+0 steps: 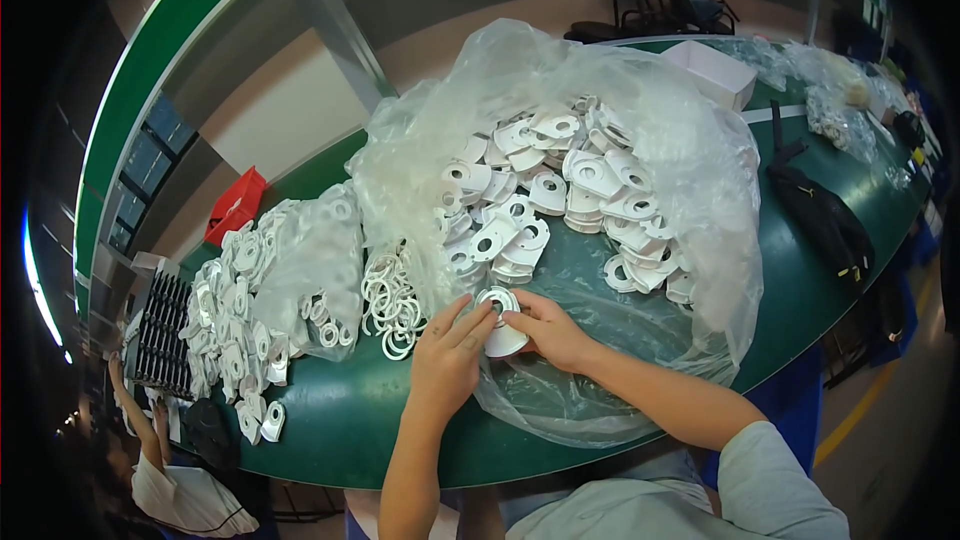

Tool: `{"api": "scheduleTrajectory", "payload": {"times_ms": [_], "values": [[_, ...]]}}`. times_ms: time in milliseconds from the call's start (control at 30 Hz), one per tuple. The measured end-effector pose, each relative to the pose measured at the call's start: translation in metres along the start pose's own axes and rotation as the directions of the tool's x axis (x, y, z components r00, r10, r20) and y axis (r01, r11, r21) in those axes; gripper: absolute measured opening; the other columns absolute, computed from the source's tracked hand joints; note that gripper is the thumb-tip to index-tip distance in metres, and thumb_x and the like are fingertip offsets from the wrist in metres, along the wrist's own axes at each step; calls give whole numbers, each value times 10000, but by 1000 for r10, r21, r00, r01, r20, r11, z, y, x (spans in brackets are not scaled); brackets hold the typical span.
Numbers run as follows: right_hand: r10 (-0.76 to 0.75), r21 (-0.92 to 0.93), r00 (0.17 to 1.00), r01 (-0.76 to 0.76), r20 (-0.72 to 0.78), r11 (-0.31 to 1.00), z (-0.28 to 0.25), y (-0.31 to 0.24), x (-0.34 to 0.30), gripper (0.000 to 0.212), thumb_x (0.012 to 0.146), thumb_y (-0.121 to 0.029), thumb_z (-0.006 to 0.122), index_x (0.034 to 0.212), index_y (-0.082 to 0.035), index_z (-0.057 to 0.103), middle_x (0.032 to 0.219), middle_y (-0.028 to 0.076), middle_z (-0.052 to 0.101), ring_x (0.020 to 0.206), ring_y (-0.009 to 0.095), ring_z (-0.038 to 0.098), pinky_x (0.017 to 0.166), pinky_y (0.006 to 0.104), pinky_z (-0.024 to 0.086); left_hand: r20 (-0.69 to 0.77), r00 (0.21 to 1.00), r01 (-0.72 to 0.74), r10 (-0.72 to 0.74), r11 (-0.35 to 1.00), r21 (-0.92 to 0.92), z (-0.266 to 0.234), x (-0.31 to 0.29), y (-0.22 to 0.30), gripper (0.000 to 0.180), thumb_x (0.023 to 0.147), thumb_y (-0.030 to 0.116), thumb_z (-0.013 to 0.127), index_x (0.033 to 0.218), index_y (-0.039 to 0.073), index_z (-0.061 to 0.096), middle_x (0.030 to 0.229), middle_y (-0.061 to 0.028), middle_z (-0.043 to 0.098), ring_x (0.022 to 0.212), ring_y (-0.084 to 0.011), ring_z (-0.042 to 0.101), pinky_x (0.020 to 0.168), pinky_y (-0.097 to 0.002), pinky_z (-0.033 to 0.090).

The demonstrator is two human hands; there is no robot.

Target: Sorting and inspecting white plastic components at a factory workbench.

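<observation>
Both hands meet over the near edge of a large clear plastic bag (725,280) spread on the table. Between them is a white plastic plate with a round hole (505,343), and a white ring seems to sit at that hole. My left hand (447,358) has its fingers closed on the ring side. From the other side, my right hand (550,333) pinches the plate, thumb on top. Beyond the hands, many similar white plates (595,177) lie heaped in the bag. Left of it is a pile of loose white rings (388,292).
More white parts (235,285) are heaped at the left, with a red bin (236,206) behind and a black rack (163,330) beside them. A co-worker (185,495) is at the far left. A white box (712,77) and a black bag (822,220) lie on the right.
</observation>
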State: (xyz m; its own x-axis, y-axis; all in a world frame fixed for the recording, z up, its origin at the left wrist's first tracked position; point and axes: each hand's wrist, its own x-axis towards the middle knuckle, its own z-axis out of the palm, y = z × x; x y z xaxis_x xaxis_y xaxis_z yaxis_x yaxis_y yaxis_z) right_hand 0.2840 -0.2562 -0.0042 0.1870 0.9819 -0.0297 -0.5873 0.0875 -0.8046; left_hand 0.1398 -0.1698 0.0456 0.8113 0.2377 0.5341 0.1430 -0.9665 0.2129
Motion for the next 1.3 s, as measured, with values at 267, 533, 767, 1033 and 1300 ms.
{"api": "scheduleTrajectory", "payload": {"times_ms": [267,533,767,1033,1300], "values": [[104,-37,989,-101,102,994,-9,-6,-2,183,956,-181,426,1065,-48,489,792,37,572,628,125,569,483,257,466,136,988,-57,75,989,-133,-7,-3,-11,530,607,-130,533,1079,82,648,1160,-55,607,1150,-299,521,905,-385,460],[17,10,1000,-17,24,1000,3,-5,-4,237,922,-99,475,1154,-55,453,968,43,554,794,118,575,599,271,510,44,999,-37,30,985,170,4,-3,14,483,632,-41,626,1102,66,606,1193,-58,574,1083,-307,528,901,-383,443],[-32,-75,992,42,121,996,-3,0,-2,349,871,-48,493,1217,-50,446,992,23,555,834,86,555,666,227,473,-171,983,52,-62,997,-61,9,-2,4,265,637,21,711,896,66,682,1001,-38,647,912,-271,583,758,-360,492],[46,-142,985,-23,167,990,-8,-4,-1,412,847,-10,461,1256,-43,431,994,32,553,826,89,549,687,233,461,-152,988,18,-27,998,-56,4,-2,0,279,608,8,718,877,74,692,985,-39,654,914,-273,563,751,-345,491],[-12,-137,996,24,85,990,-2,-3,-1,254,883,-81,499,1135,-50,494,896,6,569,726,65,541,578,218,441,-62,998,17,-18,1000,-1,-1,0,9,328,658,-81,627,951,59,673,1043,-49,652,940,-289,570,776,-361,487]]}}
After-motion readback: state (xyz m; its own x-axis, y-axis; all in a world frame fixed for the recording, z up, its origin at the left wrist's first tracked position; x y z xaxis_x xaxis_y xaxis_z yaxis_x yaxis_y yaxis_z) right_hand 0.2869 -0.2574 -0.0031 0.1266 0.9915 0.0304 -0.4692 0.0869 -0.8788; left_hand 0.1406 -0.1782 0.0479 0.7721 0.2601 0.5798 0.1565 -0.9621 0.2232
